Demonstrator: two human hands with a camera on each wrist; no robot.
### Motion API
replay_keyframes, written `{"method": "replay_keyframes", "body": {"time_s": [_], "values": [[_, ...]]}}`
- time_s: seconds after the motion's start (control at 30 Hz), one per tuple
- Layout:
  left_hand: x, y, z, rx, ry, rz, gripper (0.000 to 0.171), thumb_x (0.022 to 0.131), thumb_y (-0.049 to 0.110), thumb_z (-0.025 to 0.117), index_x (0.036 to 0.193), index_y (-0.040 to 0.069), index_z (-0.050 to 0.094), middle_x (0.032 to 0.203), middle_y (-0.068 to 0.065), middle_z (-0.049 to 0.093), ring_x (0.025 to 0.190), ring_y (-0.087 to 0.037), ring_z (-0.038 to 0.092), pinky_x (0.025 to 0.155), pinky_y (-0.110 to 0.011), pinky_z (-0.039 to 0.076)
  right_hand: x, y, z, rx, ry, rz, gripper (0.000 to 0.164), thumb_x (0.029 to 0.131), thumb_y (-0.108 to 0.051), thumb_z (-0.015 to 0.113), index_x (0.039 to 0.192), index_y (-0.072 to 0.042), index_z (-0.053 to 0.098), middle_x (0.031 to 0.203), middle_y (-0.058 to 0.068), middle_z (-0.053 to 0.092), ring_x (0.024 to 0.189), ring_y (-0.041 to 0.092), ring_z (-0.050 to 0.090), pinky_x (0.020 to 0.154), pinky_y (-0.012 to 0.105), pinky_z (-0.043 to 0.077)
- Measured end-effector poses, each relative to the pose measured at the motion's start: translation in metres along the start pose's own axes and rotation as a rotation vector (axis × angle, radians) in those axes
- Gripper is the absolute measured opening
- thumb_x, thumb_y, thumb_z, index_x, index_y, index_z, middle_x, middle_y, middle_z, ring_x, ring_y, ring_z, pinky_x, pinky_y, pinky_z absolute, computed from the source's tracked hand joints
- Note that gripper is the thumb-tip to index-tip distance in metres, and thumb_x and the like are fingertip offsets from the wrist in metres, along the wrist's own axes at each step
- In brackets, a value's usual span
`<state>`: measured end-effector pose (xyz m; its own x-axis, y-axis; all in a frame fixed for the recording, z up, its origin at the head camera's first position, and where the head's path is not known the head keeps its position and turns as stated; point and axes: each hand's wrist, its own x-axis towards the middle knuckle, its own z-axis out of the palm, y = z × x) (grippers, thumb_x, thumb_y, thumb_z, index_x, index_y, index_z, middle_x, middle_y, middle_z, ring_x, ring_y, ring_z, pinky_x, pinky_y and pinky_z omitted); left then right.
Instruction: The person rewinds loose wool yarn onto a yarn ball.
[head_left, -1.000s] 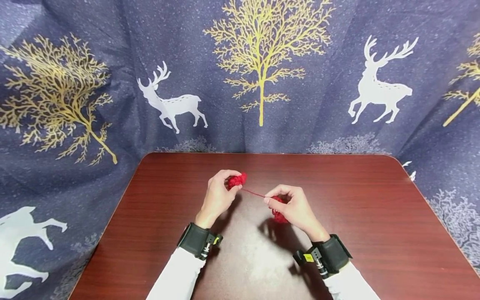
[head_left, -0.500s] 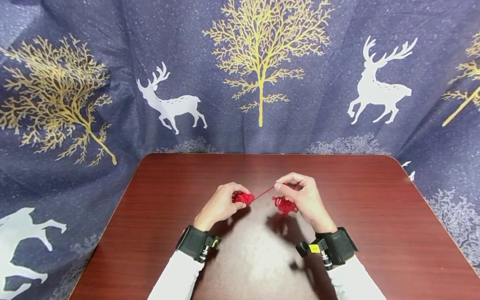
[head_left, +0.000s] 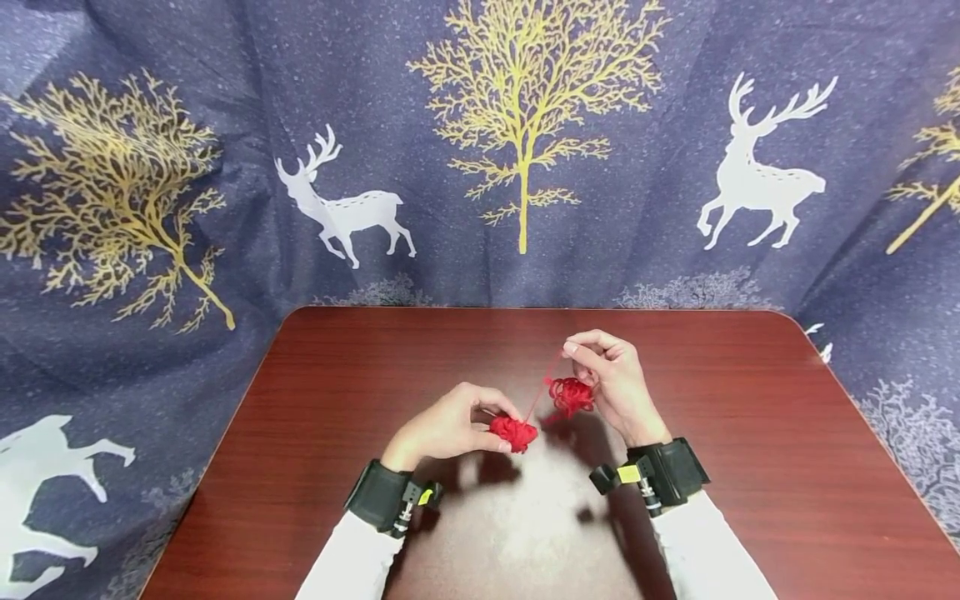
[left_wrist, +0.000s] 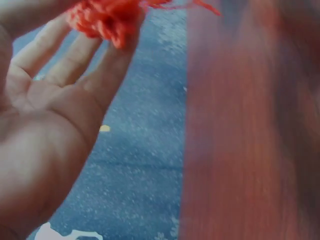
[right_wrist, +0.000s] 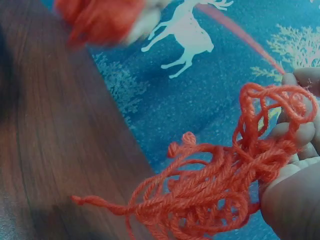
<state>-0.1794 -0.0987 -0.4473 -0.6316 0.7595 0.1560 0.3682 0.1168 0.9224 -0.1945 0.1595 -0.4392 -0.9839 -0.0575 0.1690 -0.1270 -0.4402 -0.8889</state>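
A small wound ball of red yarn is pinched between the thumb and fingers of my left hand, over the middle of the table. In the left wrist view the ball of yarn sits at the fingertips. My right hand, farther back and to the right, pinches a strand that runs taut down to the ball. A loose, loopy tangle of red yarn hangs at its palm under the curled fingers. The right wrist view shows the tangle close up, with one short end sticking out.
Both hands work over a reddish-brown wooden table with rounded far corners. Behind it hangs a dark blue cloth printed with white deer and golden trees. A black camera band wraps each wrist.
My left hand has come toward me and to the right with the ball of yarn. My right hand has moved up and slightly right, and the strand between them now slants steeply.
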Motion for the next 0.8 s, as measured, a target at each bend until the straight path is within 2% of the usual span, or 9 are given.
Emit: {"method": "replay_keyframes", "body": {"time_s": [0.1,0.2,0.27,0.37,0.5,0.6,0.7,0.73,0.8], "values": [[0.001,0.007,0.0,-0.123,-0.014,0.101,0.032,0.083,-0.007,0.078,0.114,-0.003,0.07,0.105,-0.014,0.073,0.097,-0.016,0.068,0.093,-0.04,0.057,0.002,0.004,-0.003,0.014,0.015,0.012,0.024,0.094,0.008,0.062,0.09,-0.01,0.077,0.076,0.002,0.073,0.051,0.007,0.043,0.047,0.018,0.022],[0.003,0.013,-0.001,-0.197,0.001,0.172,0.033,0.082,-0.012,0.076,0.114,-0.006,0.068,0.107,-0.02,0.071,0.1,-0.018,0.068,0.095,-0.045,0.056,0.004,0.011,-0.005,0.015,0.023,0.028,0.024,0.094,0.008,0.063,0.089,-0.011,0.077,0.075,0.002,0.072,0.051,0.007,0.043,0.047,0.016,0.025],[0.005,0.016,-0.001,-0.229,0.031,0.2,0.034,0.081,-0.014,0.076,0.113,-0.008,0.067,0.109,-0.021,0.069,0.101,-0.019,0.068,0.094,-0.045,0.056,0.005,0.017,-0.006,0.001,0.029,0.038,0.024,0.094,0.008,0.063,0.089,-0.011,0.077,0.075,0.002,0.072,0.051,0.007,0.043,0.047,0.016,0.027],[0.01,0.021,-0.001,-0.277,0.11,0.223,0.035,0.079,-0.017,0.075,0.112,-0.011,0.065,0.111,-0.019,0.067,0.103,-0.02,0.068,0.089,-0.042,0.058,0.005,0.027,-0.004,-0.038,0.047,0.056,0.022,0.092,0.007,0.065,0.089,-0.011,0.077,0.073,0.001,0.071,0.051,0.007,0.043,0.046,0.016,0.028],[0.021,0.02,-0.001,-0.377,0.271,0.242,0.035,0.08,-0.017,0.074,0.113,-0.013,0.064,0.11,-0.012,0.069,0.098,-0.021,0.07,0.077,-0.035,0.061,0.003,0.039,0.002,-0.125,0.074,0.087,0.023,0.09,0.007,0.068,0.087,-0.014,0.077,0.067,-0.001,0.064,0.05,0.007,0.044,0.046,0.016,0.031],[0.031,0.017,-0.001,-0.465,0.418,0.245,0.034,0.081,-0.014,0.074,0.113,-0.004,0.069,0.106,-0.007,0.072,0.094,-0.02,0.07,0.074,-0.031,0.061,-0.001,0.046,0.009,-0.184,0.071,0.104,0.02,0.089,0.006,0.07,0.086,-0.013,0.077,0.065,-0.001,0.06,0.051,0.008,0.044,0.046,0.016,0.033],[0.043,0.014,0.0,-0.528,0.579,0.239,0.037,0.081,-0.015,0.072,0.111,0.007,0.072,0.104,-0.004,0.074,0.095,-0.017,0.07,0.078,-0.027,0.059,-0.005,0.052,0.017,-0.282,0.062,0.09,0.007,0.088,0.001,0.074,0.091,-0.004,0.076,0.069,-0.001,0.063,0.053,0.01,0.046,0.047,0.018,0.036],[0.047,0.012,0.0,-0.548,0.63,0.236,0.038,0.081,-0.016,0.07,0.109,0.01,0.073,0.103,-0.003,0.074,0.096,-0.016,0.069,0.078,-0.027,0.059,-0.007,0.052,0.02,-0.323,0.062,0.079,0.007,0.087,-0.001,0.076,0.094,0.0,0.075,0.071,0.0,0.066,0.054,0.012,0.048,0.048,0.018,0.039],[0.054,0.009,-0.001,-0.56,0.731,0.226,0.037,0.081,-0.018,0.069,0.108,0.008,0.073,0.103,-0.002,0.073,0.096,-0.015,0.069,0.08,-0.025,0.058,-0.01,0.053,0.025,-0.409,0.055,0.039,0.012,0.087,-0.003,0.077,0.096,0.004,0.074,0.077,0.003,0.071,0.057,0.015,0.055,0.05,0.021,0.047]]}}
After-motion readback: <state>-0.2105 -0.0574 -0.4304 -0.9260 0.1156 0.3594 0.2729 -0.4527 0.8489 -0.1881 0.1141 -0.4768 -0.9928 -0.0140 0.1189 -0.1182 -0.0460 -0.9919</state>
